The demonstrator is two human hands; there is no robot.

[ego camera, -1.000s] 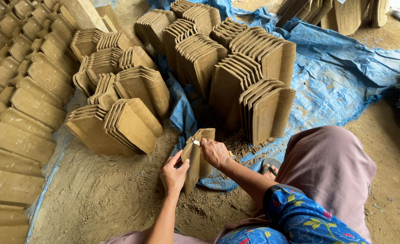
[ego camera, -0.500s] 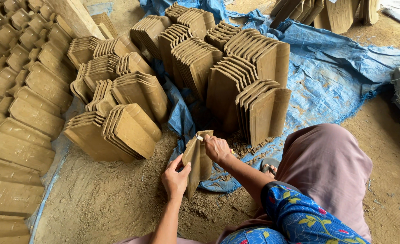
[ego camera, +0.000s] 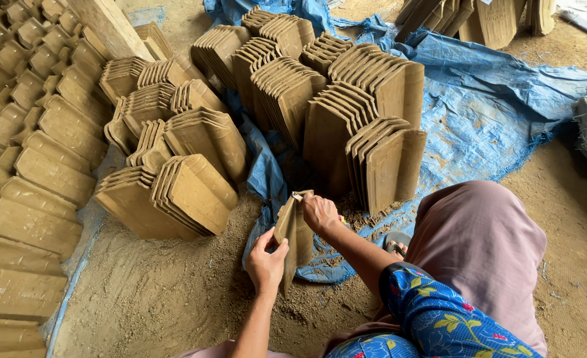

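Sandy floor (ego camera: 174,298) underfoot, left hand (ego camera: 266,262) grasps an upright clay tile (ego camera: 292,232); right hand (ego camera: 320,212), risen slightly, clasps its top edge.

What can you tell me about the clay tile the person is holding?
The clay tile is flat, yellowish-brown and looks like unfired clay. It stands on edge, nearly upright, over the sandy ground by the blue tarp. The left hand grips its lower edge; the right hand works at its top edge, where a small pale bit shows.
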